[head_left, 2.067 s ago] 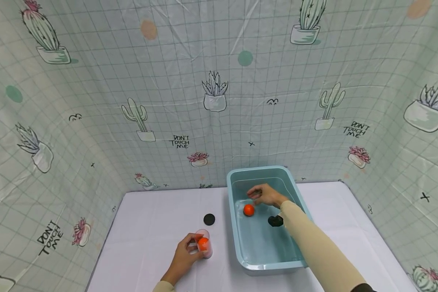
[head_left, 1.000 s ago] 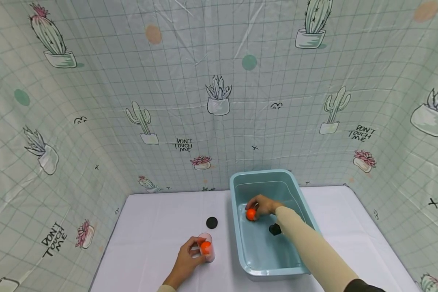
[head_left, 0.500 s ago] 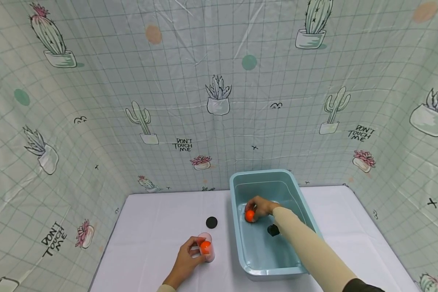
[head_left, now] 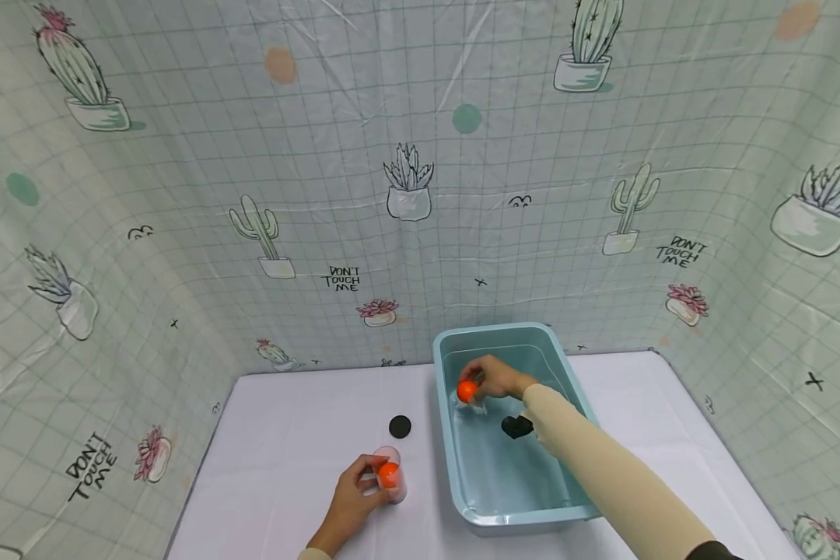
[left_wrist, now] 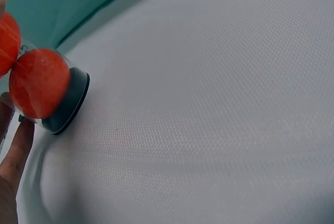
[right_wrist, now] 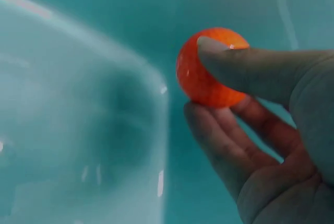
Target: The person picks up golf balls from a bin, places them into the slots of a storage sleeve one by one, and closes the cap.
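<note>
My right hand (head_left: 491,379) pinches an orange ball (head_left: 466,390) between thumb and fingers, lifted just above the water in the light blue tub (head_left: 455,482). The right wrist view shows the same ball (right_wrist: 209,67) under my thumb, with the tub's wall behind. My left hand (head_left: 353,498) grips a clear plastic tube (head_left: 390,473) that stands on the white table and holds an orange ball. In the left wrist view the tube's dark base (left_wrist: 70,101) rests on the cloth with an orange ball (left_wrist: 39,83) inside.
A black round lid (head_left: 400,426) lies on the white table (head_left: 287,435) left of the tub. A dark object (head_left: 516,425) sits in the tub's water near my right forearm. Cactus-print sheeting walls in the table on three sides.
My right hand reached down to the floating orange ball, closed on it and has raised it out of the water. The left hand kept holding the tube in place.
</note>
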`<state>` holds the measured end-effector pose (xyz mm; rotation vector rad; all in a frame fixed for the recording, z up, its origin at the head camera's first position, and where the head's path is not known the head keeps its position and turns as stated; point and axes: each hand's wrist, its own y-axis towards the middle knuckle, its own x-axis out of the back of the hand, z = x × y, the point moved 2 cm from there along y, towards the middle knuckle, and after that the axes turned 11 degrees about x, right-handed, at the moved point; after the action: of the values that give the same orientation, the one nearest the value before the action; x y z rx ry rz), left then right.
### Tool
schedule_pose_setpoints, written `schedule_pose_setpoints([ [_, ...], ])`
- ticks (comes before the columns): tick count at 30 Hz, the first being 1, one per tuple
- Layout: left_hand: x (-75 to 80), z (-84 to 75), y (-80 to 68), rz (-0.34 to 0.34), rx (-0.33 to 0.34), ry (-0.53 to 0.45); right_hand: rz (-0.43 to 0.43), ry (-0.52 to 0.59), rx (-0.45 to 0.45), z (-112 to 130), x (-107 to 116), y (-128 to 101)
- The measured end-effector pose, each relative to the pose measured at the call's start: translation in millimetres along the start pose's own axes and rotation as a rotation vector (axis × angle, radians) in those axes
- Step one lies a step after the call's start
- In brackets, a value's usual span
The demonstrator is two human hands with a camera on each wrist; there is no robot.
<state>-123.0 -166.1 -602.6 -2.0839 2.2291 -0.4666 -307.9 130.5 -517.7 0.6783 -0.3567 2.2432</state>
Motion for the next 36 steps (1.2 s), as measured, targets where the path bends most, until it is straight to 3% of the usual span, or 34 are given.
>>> schedule_pose_setpoints([
  [10,0.0,0.6,0.3,0.003,-0.006,0.002,-0.086,0.008,-0.012,31,12,-17],
  [21,0.0,0.8,-0.2,-0.013,-0.001,0.006,-0.127,-0.021,0.093,62,21,-42],
  [36,-0.2,1.3,0.5,-0.017,-0.011,-0.002,-0.147,0.060,0.145,91,3,-63],
])
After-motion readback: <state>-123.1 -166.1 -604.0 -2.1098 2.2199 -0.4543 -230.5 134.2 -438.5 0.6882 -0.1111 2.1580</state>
